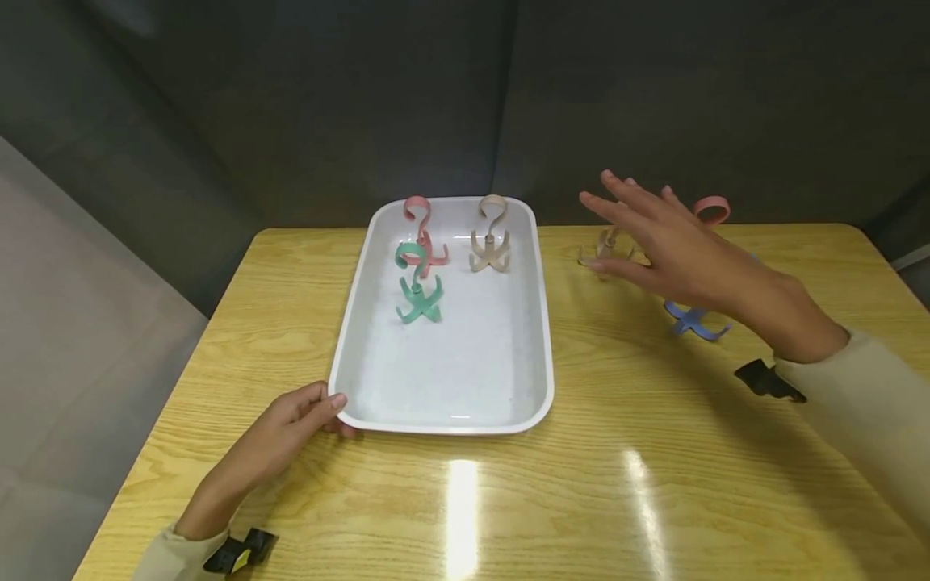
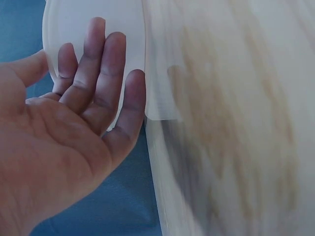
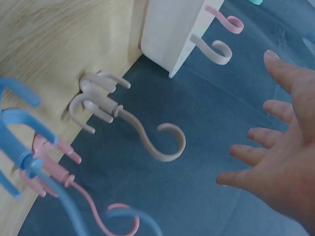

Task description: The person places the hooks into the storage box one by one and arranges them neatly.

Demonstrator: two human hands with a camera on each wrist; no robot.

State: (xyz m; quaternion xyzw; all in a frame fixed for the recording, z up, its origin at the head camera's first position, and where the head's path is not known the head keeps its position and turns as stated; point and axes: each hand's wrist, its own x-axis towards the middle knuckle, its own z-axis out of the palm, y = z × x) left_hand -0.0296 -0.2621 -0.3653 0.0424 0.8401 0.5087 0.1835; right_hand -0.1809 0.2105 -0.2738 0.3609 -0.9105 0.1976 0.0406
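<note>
My left hand (image 1: 279,432) holds the near left corner of a white tray (image 1: 443,428), thumb on the rim and other fingers below it. Inside the tray stand a pink claw hook (image 1: 429,250), a beige claw hook (image 1: 490,254) and a green claw hook (image 1: 419,303), curled ends up. My right hand (image 1: 676,242) hovers over the right of the table, fingers spread and holding nothing. Beneath or behind it are another beige claw hook (image 3: 103,101), another pink claw hook (image 3: 51,164) and a blue claw hook (image 1: 693,320), partly hidden by the hand in the head view.
The wooden table (image 1: 581,484) carries the tray and the hooks right of it. A dark cloth (image 1: 327,105) hangs behind the far table edge. A light grey surface (image 1: 65,363) lies beyond the left edge.
</note>
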